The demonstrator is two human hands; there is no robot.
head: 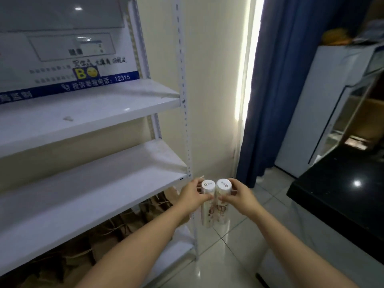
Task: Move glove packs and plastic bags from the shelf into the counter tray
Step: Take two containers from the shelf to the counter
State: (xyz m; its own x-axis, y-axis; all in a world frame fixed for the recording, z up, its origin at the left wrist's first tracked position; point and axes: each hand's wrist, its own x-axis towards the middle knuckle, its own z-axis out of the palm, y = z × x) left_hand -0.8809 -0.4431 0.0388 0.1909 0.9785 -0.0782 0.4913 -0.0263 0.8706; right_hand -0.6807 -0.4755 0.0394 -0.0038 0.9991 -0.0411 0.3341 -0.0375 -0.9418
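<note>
Holding two capped rolls just off the front right corner of the shelf point(93, 183), clear of its boards. Gripping left roll point(207, 215) with left hand point(192, 197), right roll point(222, 213) with right hand point(239, 197). Fingers curled round the upper part just under the white caps point(208, 185), thumbs nearly meeting in the middle. Rolls side by side and touching, long axes parallel, caps up toward the camera, bodies hanging down toward the floor point(239, 246) (gloves or bags inside: cannot tell from here).

Looks like the carry step: picked, not yet delivered. Black surface point(342, 194) off to the right of the shelf, past the blue curtain point(291, 90), so right hand nearer to it. No tray in view; presumably further along that surface.

Next move probably a turn right, away from the shelf, with both rolls kept upright and pressed together. Risk: smooth tubes gripped high up could slip down. Brown paper bags point(124, 225) under the shelf's lower board, not part of this carry.
</note>
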